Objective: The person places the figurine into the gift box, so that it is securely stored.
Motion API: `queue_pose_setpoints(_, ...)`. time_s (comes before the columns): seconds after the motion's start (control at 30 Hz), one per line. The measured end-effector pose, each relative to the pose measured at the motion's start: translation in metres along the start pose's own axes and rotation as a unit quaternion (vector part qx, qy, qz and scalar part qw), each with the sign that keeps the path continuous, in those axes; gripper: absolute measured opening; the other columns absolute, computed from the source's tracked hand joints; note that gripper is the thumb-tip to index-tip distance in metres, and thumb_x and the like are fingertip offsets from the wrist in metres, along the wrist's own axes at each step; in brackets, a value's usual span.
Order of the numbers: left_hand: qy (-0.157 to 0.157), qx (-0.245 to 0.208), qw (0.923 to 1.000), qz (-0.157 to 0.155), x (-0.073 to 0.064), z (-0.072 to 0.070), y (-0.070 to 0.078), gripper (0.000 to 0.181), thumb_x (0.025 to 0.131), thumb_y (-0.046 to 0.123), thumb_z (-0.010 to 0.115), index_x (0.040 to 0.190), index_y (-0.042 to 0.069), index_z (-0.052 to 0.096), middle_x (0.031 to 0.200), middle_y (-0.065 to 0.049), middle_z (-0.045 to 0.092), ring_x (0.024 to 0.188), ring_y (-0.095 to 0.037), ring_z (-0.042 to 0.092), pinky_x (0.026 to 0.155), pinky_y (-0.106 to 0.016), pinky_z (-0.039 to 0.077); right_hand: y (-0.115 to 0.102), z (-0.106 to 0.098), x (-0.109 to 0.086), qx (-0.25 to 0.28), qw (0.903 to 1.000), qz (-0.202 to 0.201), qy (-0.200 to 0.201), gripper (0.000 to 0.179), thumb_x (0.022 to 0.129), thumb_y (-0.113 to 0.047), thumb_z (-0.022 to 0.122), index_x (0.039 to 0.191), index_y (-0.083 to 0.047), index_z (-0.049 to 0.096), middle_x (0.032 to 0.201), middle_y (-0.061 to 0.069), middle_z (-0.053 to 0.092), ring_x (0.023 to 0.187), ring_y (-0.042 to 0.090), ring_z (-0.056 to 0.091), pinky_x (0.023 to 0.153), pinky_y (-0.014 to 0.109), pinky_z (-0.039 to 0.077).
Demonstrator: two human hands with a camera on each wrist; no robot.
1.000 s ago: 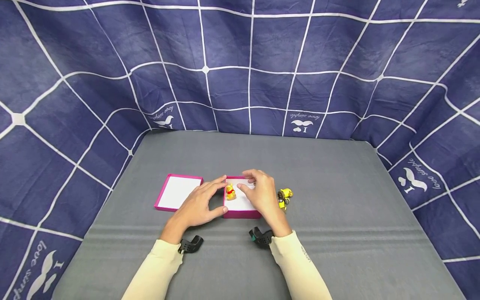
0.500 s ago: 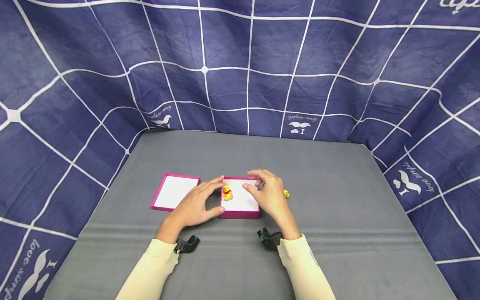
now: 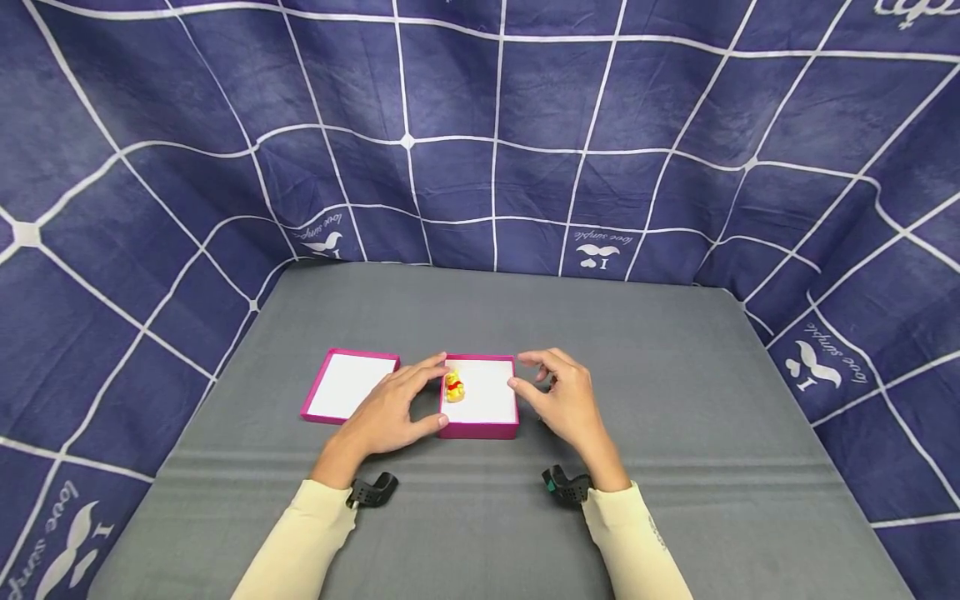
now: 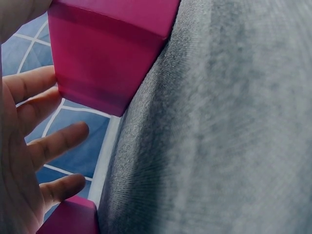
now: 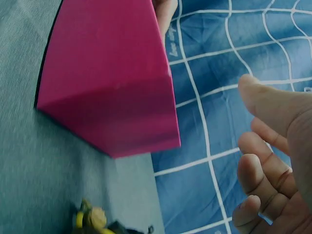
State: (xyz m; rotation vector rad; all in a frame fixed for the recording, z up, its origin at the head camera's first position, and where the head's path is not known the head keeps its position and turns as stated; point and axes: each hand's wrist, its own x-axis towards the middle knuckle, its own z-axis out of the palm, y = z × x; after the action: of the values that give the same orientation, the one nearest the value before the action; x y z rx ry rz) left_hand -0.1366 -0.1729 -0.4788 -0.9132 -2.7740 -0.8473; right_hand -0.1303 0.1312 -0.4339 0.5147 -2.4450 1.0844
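A pink box (image 3: 480, 430) with a white inside stands on the grey table in the head view. A small yellow bear figurine (image 3: 454, 387) in a red shirt lies inside by the left wall. My left hand (image 3: 396, 408) rests at the box's left edge, thumb near the front corner and straight fingertips touching farther back. My right hand (image 3: 567, 398) hovers just right of the box, fingers loosely bent, holding nothing. Low in the right wrist view, yellow-and-black figurines (image 5: 97, 218) lie on the table, blurred and partly cut off. In the head view the right hand hides them.
A pink lid (image 3: 351, 383), white inside up, lies left of the box, partly covered by my left hand. Grey cloth (image 3: 480, 517) covers the table. A blue curtain with white grid lines (image 3: 457, 175) hangs around its back and sides.
My right hand has drawn back rightward from over the box to beside it. The view has shifted slightly. My left hand and the bear figurine stay in place.
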Motion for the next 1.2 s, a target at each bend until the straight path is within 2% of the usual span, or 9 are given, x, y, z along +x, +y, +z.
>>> queue_pose_setpoints(0.23,-0.007,-0.004,1.0000,-0.003,-0.001,0.000,0.000,0.074,0.089,0.063,0.063,0.151,0.027,0.044,0.164,0.012,0.030,0.148,-0.013,0.037,0.115,-0.059,0.033,0.014,-0.011,-0.009,0.007,0.9997,0.017,-0.013,0.034,0.078,-0.030,0.088,0.108,-0.022,0.075,0.094,-0.006,0.069,0.073,0.012,0.056,0.061,0.023,0.044)
queue_pose_setpoints(0.4,-0.006,-0.005,1.0000,-0.003,-0.002,-0.001,0.002,0.074,0.089,0.061,0.064,0.151,0.028,0.043,0.164,0.012,0.030,0.148,-0.013,0.037,0.115,-0.058,0.033,0.021,-0.016,-0.015,0.009,0.9985,0.045,-0.031,0.036,0.076,-0.030,0.088,0.109,-0.022,0.075,0.095,-0.004,0.071,0.073,0.009,0.057,0.063,0.023,0.046)
queue_pose_setpoints(0.57,-0.005,-0.006,1.0000,-0.001,-0.003,0.000,0.003,0.074,0.089,0.060,0.065,0.151,0.027,0.043,0.164,0.012,0.031,0.148,-0.014,0.037,0.115,-0.058,0.033,0.026,-0.018,-0.018,0.018,0.9974,0.054,-0.045,0.038,0.076,-0.030,0.089,0.110,-0.021,0.075,0.097,0.002,0.072,0.073,0.009,0.058,0.064,0.022,0.047)
queue_pose_setpoints(0.7,-0.003,-0.003,1.0000,0.000,-0.003,0.001,0.004,0.074,0.088,0.060,0.066,0.150,0.026,0.044,0.163,0.012,0.031,0.147,-0.015,0.038,0.114,-0.059,0.034,0.033,-0.022,-0.023,0.028,0.9970,0.048,-0.053,0.040,0.075,-0.028,0.090,0.111,-0.021,0.075,0.096,0.007,0.072,0.073,0.012,0.059,0.064,0.022,0.046)
queue_pose_setpoints(0.97,-0.008,0.003,1.0000,-0.005,-0.001,0.003,0.003,0.075,0.089,0.066,0.061,0.151,0.028,0.042,0.164,0.013,0.029,0.148,-0.013,0.036,0.116,-0.059,0.033,0.052,-0.031,-0.031,0.031,0.9966,0.015,-0.075,0.041,0.073,-0.023,0.090,0.111,-0.019,0.075,0.092,0.002,0.072,0.072,0.009,0.057,0.063,0.021,0.043)
queue_pose_setpoints(1.2,-0.009,0.006,0.9999,-0.004,0.001,0.002,0.001,0.076,0.089,0.067,0.059,0.152,0.029,0.042,0.164,0.011,0.031,0.149,-0.012,0.035,0.116,-0.057,0.033,0.058,-0.032,-0.035,0.025,0.9933,0.037,-0.107,0.045,0.072,-0.023,0.092,0.112,-0.013,0.075,0.091,-0.003,0.070,0.075,0.012,0.057,0.067,0.021,0.044)
